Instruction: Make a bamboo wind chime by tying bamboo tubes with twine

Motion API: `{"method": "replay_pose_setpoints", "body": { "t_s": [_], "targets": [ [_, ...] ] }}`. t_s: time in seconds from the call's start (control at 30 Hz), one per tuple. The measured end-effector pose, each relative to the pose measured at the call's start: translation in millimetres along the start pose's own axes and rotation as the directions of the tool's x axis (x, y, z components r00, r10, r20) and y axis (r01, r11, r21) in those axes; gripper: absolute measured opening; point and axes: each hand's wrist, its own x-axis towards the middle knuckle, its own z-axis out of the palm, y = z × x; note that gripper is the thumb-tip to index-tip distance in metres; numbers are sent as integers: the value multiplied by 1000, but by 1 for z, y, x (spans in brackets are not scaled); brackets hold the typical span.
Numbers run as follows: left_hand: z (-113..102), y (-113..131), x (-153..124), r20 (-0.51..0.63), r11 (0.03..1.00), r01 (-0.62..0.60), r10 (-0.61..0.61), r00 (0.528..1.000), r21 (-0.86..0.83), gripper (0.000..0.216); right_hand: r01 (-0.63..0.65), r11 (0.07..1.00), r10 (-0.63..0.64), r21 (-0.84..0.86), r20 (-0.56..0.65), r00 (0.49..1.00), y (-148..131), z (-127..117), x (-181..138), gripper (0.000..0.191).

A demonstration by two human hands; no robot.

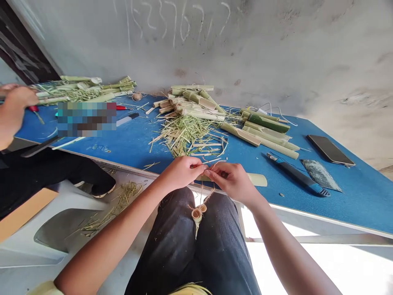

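My left hand [186,172] and my right hand [229,178] meet at the table's front edge, fingertips pinched close together on a thin brown twine [202,192]. Strands of the twine run down from my fingers to small bamboo tubes [198,213], whose round open ends show between my knees. How the twine lies between the fingertips is too small to make out. Just behind and beside my right hand, a split bamboo piece [258,180] lies on the blue table [245,159].
Bamboo shavings [187,133] and stacked split bamboo [196,104] lie ahead. To the right are bamboo strips [270,135], a utility knife [297,174], a dark sheet [321,175] and a phone [330,150]. Another person's hand [20,98] is at left, near a blurred-out patch [87,119].
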Motion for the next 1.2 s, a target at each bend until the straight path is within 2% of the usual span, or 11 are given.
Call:
{"method": "replay_pose_setpoints", "body": {
  "t_s": [0.17, 0.3, 0.43, 0.57, 0.77, 1.03, 1.2],
  "targets": [
    [-3, 15, -3, -57, 965, -54, 71, 996, 258, 20, 73, 997, -73, 20, -3, 997, 6, 0, -4, 30],
    [2, 19, -8, -77, 937, -70, 103, 992, 342, 19, 120, 992, -121, 37, 40, 992, 7, -4, -4, 29],
    [6, 15, -16, -122, 963, -22, 57, 991, 268, 11, 159, 987, -157, -36, 55, 986, 4, -3, -3, 35],
    [8, 8, -25, -195, 988, -59, 87, 977, 146, 21, 46, 992, -45, -114, 10, 999, 0, 3, 3, 37],
    [16, -7, -30, -359, 993, -116, 104, 927, -12, 12, -86, 987, 79, -139, -58, 995, -5, 11, 10, 25],
    [19, -12, -29, -390, 989, -137, 101, 915, -65, 9, 9, 993, -23, -119, -118, 993, 2, 14, 7, 20],
    [19, -14, -29, -381, 984, -167, 130, 915, -66, 9, -38, 983, 4, -181, -181, 983, 2, 15, 4, 23]
  ]
}}
